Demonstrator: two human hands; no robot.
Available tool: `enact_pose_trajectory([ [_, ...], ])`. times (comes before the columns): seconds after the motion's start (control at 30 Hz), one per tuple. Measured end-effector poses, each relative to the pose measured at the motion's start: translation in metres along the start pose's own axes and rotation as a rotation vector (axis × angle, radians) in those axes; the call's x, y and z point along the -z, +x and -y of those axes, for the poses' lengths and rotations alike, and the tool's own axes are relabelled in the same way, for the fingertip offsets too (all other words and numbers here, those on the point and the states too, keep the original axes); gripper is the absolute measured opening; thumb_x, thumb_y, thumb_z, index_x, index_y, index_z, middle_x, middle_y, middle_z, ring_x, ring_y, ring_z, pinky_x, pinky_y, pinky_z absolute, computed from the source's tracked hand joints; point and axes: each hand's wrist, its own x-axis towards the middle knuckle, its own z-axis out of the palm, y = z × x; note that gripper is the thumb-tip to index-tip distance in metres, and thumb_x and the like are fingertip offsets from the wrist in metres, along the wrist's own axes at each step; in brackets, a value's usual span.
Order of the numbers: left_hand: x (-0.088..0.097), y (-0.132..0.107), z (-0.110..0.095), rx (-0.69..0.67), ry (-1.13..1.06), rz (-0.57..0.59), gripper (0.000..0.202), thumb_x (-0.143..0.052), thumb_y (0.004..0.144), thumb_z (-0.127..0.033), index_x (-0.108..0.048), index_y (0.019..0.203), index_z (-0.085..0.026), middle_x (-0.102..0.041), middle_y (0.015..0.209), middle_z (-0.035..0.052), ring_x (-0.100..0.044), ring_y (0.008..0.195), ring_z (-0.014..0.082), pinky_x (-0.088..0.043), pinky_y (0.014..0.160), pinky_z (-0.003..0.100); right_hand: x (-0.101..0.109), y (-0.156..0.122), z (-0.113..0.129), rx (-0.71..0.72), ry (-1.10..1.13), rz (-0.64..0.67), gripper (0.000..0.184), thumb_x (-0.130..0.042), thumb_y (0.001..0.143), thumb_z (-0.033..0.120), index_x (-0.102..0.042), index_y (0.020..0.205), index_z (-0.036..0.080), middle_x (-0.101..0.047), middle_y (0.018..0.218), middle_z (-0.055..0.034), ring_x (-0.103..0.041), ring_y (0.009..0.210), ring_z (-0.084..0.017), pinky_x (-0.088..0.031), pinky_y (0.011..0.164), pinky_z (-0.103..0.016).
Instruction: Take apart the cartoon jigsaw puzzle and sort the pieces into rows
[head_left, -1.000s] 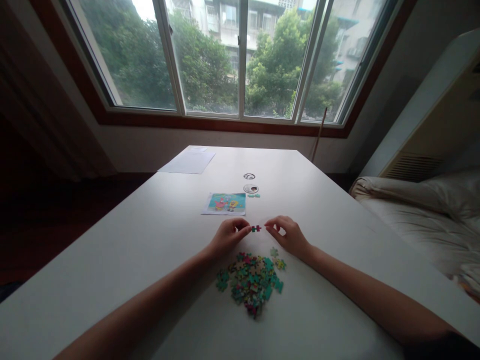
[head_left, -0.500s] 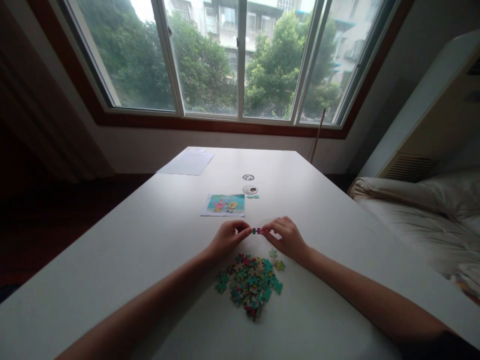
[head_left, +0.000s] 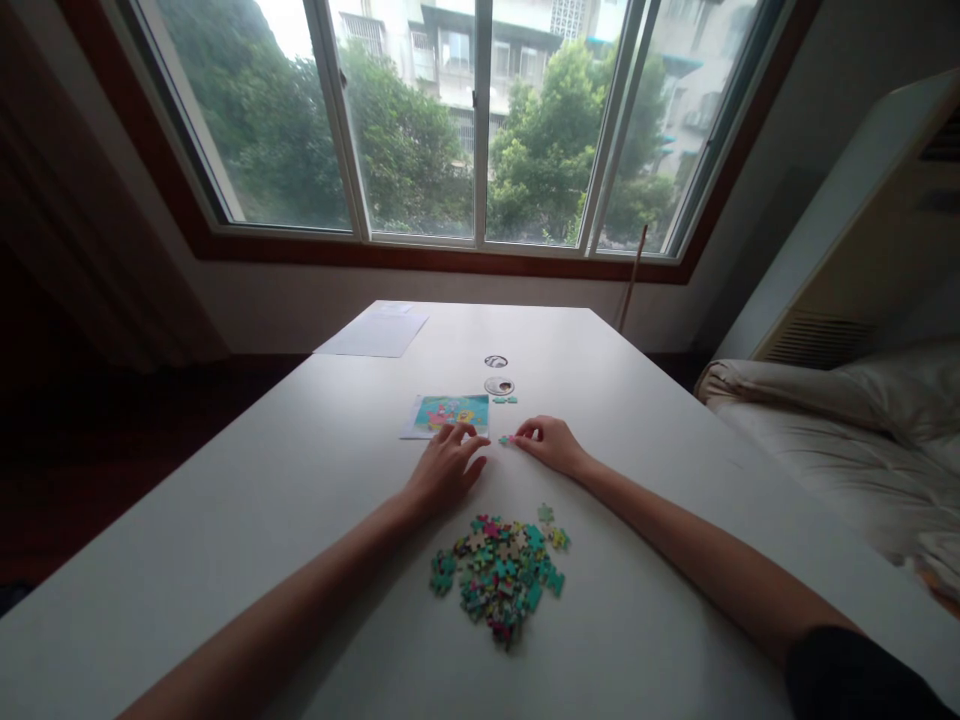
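My right hand (head_left: 551, 445) pinches a small pair of joined jigsaw pieces (head_left: 505, 440), teal and pink, low over or on the white table; which of these I cannot tell. Its fingertips cover part of the pieces. To its left, my left hand (head_left: 448, 465) is open, fingers apart, over the near edge of a colourful cartoon picture sheet (head_left: 431, 412). Between my forearms lies a heap of loose jigsaw pieces (head_left: 502, 575), mostly teal with some pink and yellow. Beyond the right hand, other joined teal pieces (head_left: 505, 400) lie beside the picture.
Two round flat discs (head_left: 499, 385) lie past the picture on the white table (head_left: 637, 590). White paper sheets (head_left: 379, 335) rest at the far left corner. A pale sofa (head_left: 810, 430) stands to the right, and a window is ahead.
Both hands held the joined pieces together before. The left hand has let go and opened toward the picture, while the right hand has carried the pieces slightly away from me.
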Motion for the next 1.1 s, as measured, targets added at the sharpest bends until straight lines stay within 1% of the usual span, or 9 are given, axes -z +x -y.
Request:
enact_pose_trajectory([
  [0.17, -0.003, -0.001, -0.001, 0.018, 0.038, 0.075, 0.033, -0.045, 0.083, -0.029, -0.051, 0.115, -0.027, -0.043, 0.116, 0.0083, -0.038, 0.106, 0.0266, -0.036, 0.089, 0.046, -0.005, 0.004, -0.002, 0.018, -0.048, -0.009, 0.02, -0.058, 0.073, 0.037, -0.066, 0.075, 0.018, -0.061, 0.07, -0.0017, -0.05, 0.062, -0.011, -0.036, 0.059, -0.023],
  [0.37, -0.007, -0.001, 0.0, 0.034, 0.054, 0.11, 0.034, -0.043, 0.083, -0.031, -0.048, 0.117, -0.032, -0.037, 0.122, 0.0079, -0.035, 0.11, 0.0296, -0.034, 0.089, 0.05, -0.007, 0.004, -0.002, 0.051, -0.07, -0.014, 0.015, -0.058, 0.074, 0.032, -0.066, 0.075, 0.019, -0.059, 0.069, -0.0015, -0.049, 0.063, -0.011, -0.036, 0.061, -0.023],
  [0.6, -0.006, -0.001, -0.001, 0.062, 0.058, 0.136, 0.035, -0.042, 0.084, -0.034, -0.047, 0.118, -0.033, -0.038, 0.122, 0.0071, -0.034, 0.111, 0.0287, -0.033, 0.09, 0.049, -0.005, 0.006, 0.001, 0.08, -0.03, 0.019, 0.012, -0.057, 0.073, 0.024, -0.065, 0.079, 0.018, -0.059, 0.07, -0.0006, -0.048, 0.06, -0.01, -0.036, 0.059, -0.022],
  [0.93, -0.008, -0.002, -0.001, 0.066, 0.075, 0.133, 0.035, -0.042, 0.084, -0.034, -0.046, 0.119, -0.033, -0.039, 0.121, 0.0061, -0.036, 0.109, 0.0279, -0.034, 0.089, 0.048, -0.01, 0.007, -0.001, 0.08, -0.035, 0.011, 0.011, -0.055, 0.073, 0.023, -0.065, 0.077, 0.019, -0.057, 0.069, -0.001, -0.047, 0.062, -0.011, -0.036, 0.061, -0.023],
  [1.03, -0.008, -0.002, 0.0, 0.061, 0.073, 0.121, 0.036, -0.043, 0.083, -0.034, -0.046, 0.119, -0.033, -0.04, 0.121, 0.0061, -0.036, 0.109, 0.0278, -0.033, 0.09, 0.049, -0.006, 0.006, 0.0, 0.082, -0.022, 0.025, 0.012, -0.055, 0.073, 0.022, -0.065, 0.078, 0.018, -0.058, 0.07, -0.0007, -0.047, 0.06, -0.01, -0.036, 0.059, -0.022],
  [1.1, -0.007, -0.001, 0.0, 0.055, 0.065, 0.106, 0.036, -0.044, 0.083, -0.033, -0.046, 0.119, -0.032, -0.04, 0.12, 0.0063, -0.036, 0.109, 0.0275, -0.034, 0.09, 0.048, 0.0, 0.003, 0.003, 0.084, 0.003, 0.06, 0.012, -0.054, 0.073, 0.021, -0.064, 0.08, 0.017, -0.058, 0.07, -0.0003, -0.047, 0.058, -0.009, -0.036, 0.057, -0.02],
])
